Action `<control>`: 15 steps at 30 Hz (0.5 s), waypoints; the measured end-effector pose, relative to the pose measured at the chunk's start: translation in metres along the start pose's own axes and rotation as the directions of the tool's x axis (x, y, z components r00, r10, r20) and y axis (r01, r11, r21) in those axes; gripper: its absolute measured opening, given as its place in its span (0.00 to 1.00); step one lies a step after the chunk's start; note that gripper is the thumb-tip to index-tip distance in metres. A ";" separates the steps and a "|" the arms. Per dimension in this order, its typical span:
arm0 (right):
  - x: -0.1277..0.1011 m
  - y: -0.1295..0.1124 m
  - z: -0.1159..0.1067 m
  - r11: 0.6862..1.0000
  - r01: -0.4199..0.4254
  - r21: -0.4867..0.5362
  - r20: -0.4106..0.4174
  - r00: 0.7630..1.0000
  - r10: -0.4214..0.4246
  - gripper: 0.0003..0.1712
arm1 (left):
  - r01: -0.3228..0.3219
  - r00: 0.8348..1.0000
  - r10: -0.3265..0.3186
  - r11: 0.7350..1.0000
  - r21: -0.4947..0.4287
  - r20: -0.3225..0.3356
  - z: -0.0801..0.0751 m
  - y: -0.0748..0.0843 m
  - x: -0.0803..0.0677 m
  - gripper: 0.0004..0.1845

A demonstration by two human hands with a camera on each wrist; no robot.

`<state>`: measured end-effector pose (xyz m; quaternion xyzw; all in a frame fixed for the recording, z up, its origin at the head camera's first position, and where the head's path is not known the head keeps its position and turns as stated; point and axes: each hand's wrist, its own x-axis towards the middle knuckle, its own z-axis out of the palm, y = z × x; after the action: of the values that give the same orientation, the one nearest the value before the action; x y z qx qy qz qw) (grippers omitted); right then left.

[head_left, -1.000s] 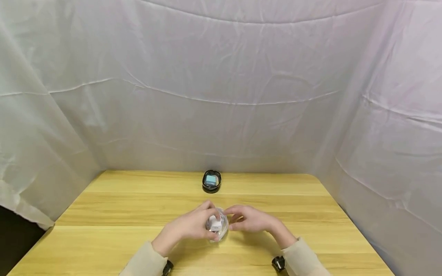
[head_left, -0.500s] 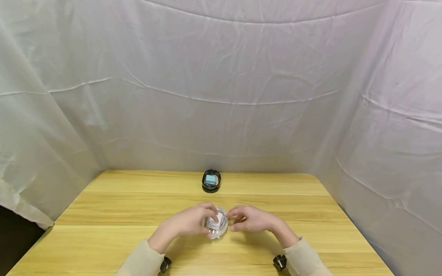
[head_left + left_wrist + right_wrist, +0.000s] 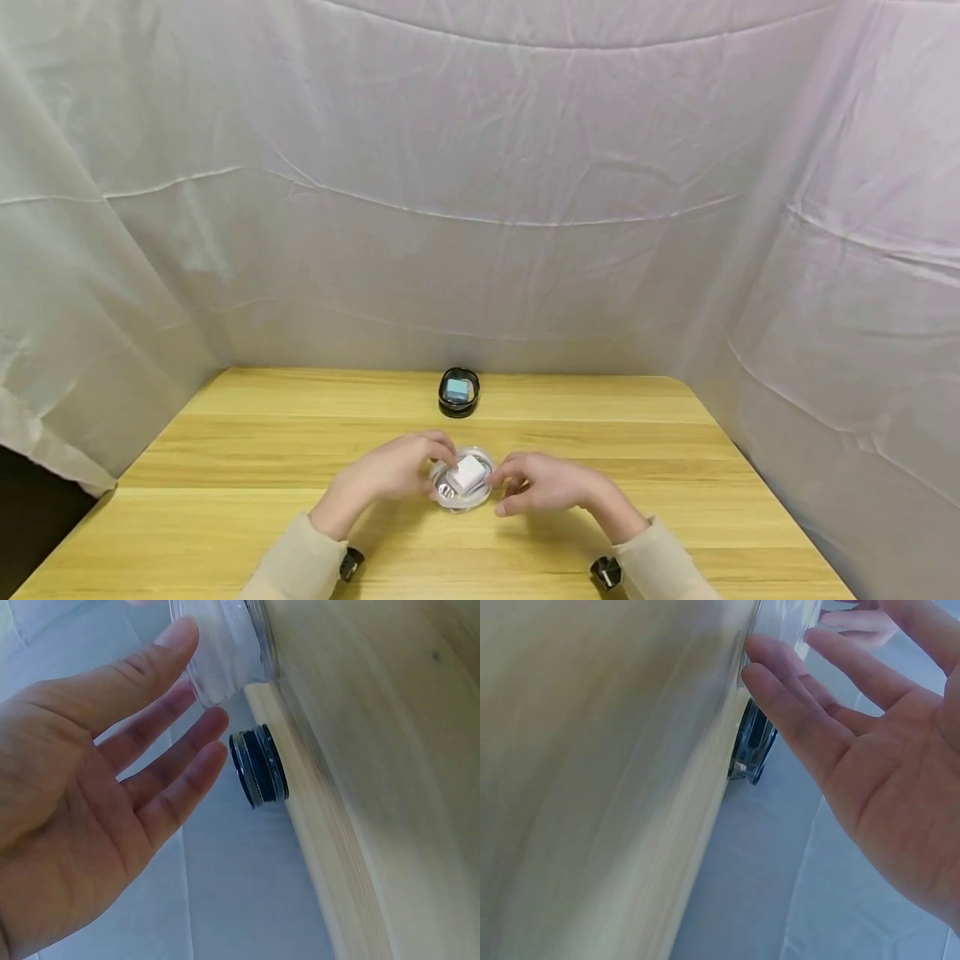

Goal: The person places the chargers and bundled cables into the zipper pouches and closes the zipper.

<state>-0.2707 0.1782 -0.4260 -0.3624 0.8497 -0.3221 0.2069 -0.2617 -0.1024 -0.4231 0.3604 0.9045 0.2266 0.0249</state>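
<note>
A small clear round dish (image 3: 462, 485) sits on the wooden table (image 3: 225, 467) with a white cube-like block (image 3: 467, 472) in it. My left hand (image 3: 393, 472) lies just left of the dish, fingers straight in the left wrist view, where the left hand (image 3: 112, 772) has its thumb tip by the clear dish (image 3: 225, 645). My right hand (image 3: 542, 483) lies just right of the dish. In the right wrist view the right hand (image 3: 870, 742) is flat and open, fingertips close to the clear dish (image 3: 784, 622). Neither hand holds anything.
A black round jar (image 3: 459, 392) with something blue inside stands near the table's far edge; this black jar (image 3: 259, 766) also shows in the left wrist view, and the black jar (image 3: 754, 746) in the right. White cloth (image 3: 480, 208) hangs behind and to both sides.
The clear dish was tilted up between both hands; now it lies flat on the table. Both hands have let go and drawn slightly apart.
</note>
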 end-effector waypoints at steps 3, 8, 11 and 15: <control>0.000 -0.001 0.002 1.000 0.003 0.000 0.009 1.000 -0.003 0.23 | 0.014 1.000 -0.014 1.000 -0.005 0.006 0.000 0.000 0.001 0.25; -0.002 0.000 0.000 1.000 -0.010 0.006 -0.005 1.000 0.010 0.23 | 0.058 0.998 -0.058 0.998 -0.011 0.010 0.006 0.003 0.005 0.25; 0.000 0.004 -0.002 0.999 -0.002 0.040 -0.035 0.999 0.003 0.23 | 0.073 0.997 -0.073 0.997 -0.008 0.005 0.010 0.005 0.007 0.24; 0.007 0.009 -0.001 0.995 0.033 0.096 -0.090 0.996 -0.024 0.25 | 0.079 0.997 -0.079 0.997 -0.011 0.004 0.011 0.006 0.007 0.24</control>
<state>-0.2798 0.1785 -0.4326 -0.3494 0.8360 -0.3819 0.1818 -0.2610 -0.0893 -0.4300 0.3245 0.9168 0.2297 0.0376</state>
